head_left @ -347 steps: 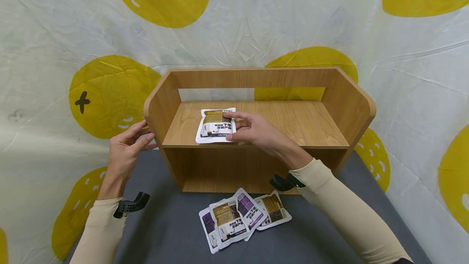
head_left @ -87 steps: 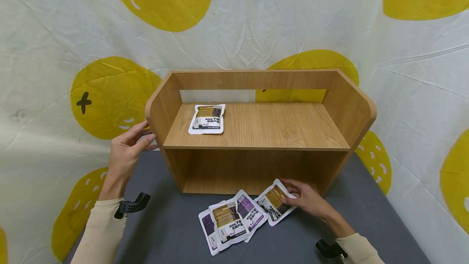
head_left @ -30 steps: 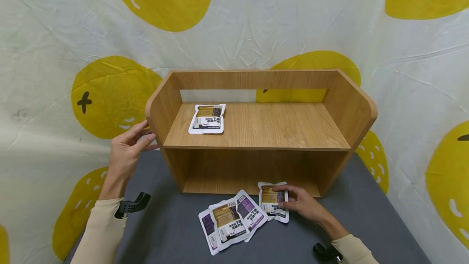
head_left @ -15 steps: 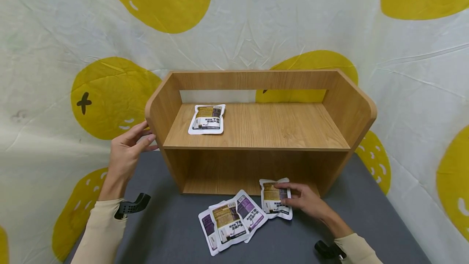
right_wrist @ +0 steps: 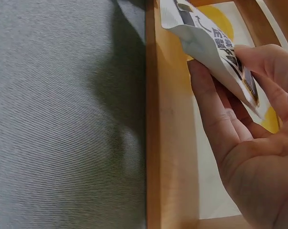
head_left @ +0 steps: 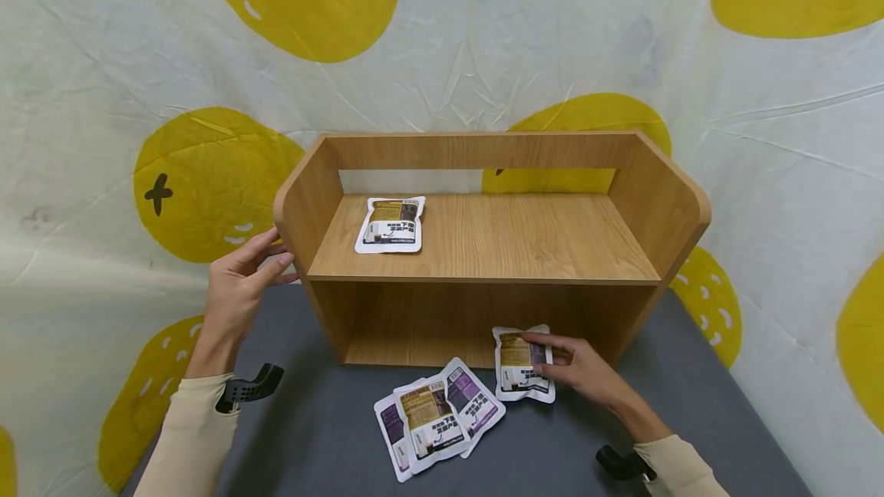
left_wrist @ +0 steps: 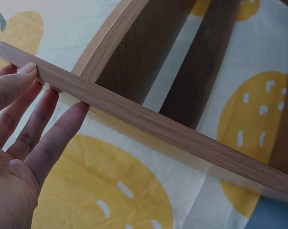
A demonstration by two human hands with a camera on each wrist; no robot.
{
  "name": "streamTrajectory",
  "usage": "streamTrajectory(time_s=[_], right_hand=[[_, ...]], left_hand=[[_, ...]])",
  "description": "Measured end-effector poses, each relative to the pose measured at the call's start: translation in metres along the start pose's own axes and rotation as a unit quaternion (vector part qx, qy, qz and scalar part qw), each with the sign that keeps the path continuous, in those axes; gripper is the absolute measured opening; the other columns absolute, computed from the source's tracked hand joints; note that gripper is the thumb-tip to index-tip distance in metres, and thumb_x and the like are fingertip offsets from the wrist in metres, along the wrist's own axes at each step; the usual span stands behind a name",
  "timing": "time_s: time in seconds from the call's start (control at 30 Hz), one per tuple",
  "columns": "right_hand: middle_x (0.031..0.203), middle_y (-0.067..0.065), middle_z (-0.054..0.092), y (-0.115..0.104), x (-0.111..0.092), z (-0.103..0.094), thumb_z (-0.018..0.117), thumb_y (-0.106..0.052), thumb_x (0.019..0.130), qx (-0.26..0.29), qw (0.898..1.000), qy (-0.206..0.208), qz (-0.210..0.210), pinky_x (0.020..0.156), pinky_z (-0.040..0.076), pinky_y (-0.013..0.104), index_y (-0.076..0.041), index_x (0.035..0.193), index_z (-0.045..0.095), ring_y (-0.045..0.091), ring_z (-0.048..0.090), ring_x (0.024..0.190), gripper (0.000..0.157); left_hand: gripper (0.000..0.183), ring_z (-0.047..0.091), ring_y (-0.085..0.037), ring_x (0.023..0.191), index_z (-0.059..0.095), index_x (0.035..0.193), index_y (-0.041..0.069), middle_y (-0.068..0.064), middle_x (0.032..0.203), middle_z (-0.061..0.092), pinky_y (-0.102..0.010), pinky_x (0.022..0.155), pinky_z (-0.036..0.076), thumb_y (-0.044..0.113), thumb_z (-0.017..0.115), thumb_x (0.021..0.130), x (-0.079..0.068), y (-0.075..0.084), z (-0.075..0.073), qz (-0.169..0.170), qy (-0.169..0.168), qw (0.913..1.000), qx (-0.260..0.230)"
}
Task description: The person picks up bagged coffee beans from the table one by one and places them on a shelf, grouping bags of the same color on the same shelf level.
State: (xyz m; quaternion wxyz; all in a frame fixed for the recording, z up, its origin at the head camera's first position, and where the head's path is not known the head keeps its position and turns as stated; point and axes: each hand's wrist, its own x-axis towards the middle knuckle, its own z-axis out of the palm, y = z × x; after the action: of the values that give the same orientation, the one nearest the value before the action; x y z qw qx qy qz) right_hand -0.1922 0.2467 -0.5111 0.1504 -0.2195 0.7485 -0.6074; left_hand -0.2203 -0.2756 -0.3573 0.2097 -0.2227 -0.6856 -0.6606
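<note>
My right hand (head_left: 588,376) pinches a flat white-edged pouch (head_left: 512,376) with a brown and white label, thumb on the printed face and fingers beneath. In the right wrist view this pouch (right_wrist: 211,53) is tilted, apart from the grey table. My left hand (head_left: 237,286) rests its fingertips on the left side panel of a wooden shelf (head_left: 483,280); in the left wrist view the thumb touches the panel's edge (left_wrist: 120,109). A similar brown pouch (head_left: 390,225) lies at the left of the upper board. Overlapping pouches (head_left: 433,414), brown and purple, lie before the shelf.
The shelf has raised sides, a back rail (head_left: 483,150) and a lower compartment (head_left: 428,320). It stands on a grey-covered table (head_left: 304,420). Behind hangs a pale cloth (head_left: 525,37) with yellow shapes.
The first pouch went further left on the upper board and was let go. My right hand took the brown pouch from the pile's right, straightened it and raised it slightly. The left hand stayed.
</note>
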Motion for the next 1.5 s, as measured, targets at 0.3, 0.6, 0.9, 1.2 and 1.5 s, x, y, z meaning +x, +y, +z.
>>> streamTrajectory(time_s=[0.3,0.6,0.9,1.2,1.5], right_hand=[[0.143,0.037,0.045,-0.018,0.000,0.000,0.066,-0.006,0.099,0.020,1.000,-0.014,0.005,0.082,0.063,0.029,0.004,0.150,0.045,0.018,0.069,0.105,0.056],[0.141,0.034,0.049,-0.036,0.000,0.006,0.067,-0.009,0.098,0.027,0.999,-0.028,0.016,0.084,0.063,0.031,-0.001,0.150,0.048,0.024,0.069,0.106,0.056],[0.137,0.032,0.052,-0.059,0.000,0.014,0.069,-0.006,0.097,0.033,0.999,-0.041,-0.010,0.082,0.064,0.032,0.001,0.148,0.050,0.021,0.070,0.104,0.055],[0.138,0.031,0.052,-0.089,-0.002,0.018,0.067,-0.004,0.097,0.019,0.997,-0.055,-0.042,0.080,0.064,0.032,-0.002,0.147,0.053,0.022,0.069,0.100,0.052],[0.128,0.030,0.057,-0.123,0.000,0.020,0.066,-0.001,0.097,0.011,0.996,-0.062,-0.063,0.078,0.064,0.034,-0.004,0.146,0.053,0.025,0.070,0.097,0.051]], left_hand=[[0.047,0.070,-0.016,0.106,0.057,0.139,-0.007,-0.002,0.126,0.071,-0.034,0.073,0.063,-0.013,0.063,0.093,0.000,0.000,0.000,0.001,0.000,1.0000,-0.004],[0.047,0.071,-0.014,0.105,0.057,0.139,-0.007,-0.002,0.124,0.071,-0.035,0.073,0.063,-0.013,0.063,0.093,0.000,0.000,0.000,0.000,0.001,1.0000,-0.007],[0.047,0.071,-0.015,0.105,0.057,0.139,-0.006,-0.002,0.125,0.071,-0.034,0.073,0.063,-0.012,0.063,0.093,0.000,0.000,0.000,0.000,0.001,1.0000,-0.001],[0.047,0.070,-0.016,0.106,0.057,0.139,-0.006,-0.001,0.126,0.070,-0.034,0.072,0.064,-0.013,0.063,0.093,-0.001,0.000,0.001,0.001,0.000,1.0000,0.001],[0.046,0.068,-0.016,0.109,0.057,0.139,-0.007,-0.002,0.130,0.068,-0.033,0.073,0.064,-0.011,0.063,0.094,0.000,0.000,0.001,0.003,-0.003,1.0000,0.002]])
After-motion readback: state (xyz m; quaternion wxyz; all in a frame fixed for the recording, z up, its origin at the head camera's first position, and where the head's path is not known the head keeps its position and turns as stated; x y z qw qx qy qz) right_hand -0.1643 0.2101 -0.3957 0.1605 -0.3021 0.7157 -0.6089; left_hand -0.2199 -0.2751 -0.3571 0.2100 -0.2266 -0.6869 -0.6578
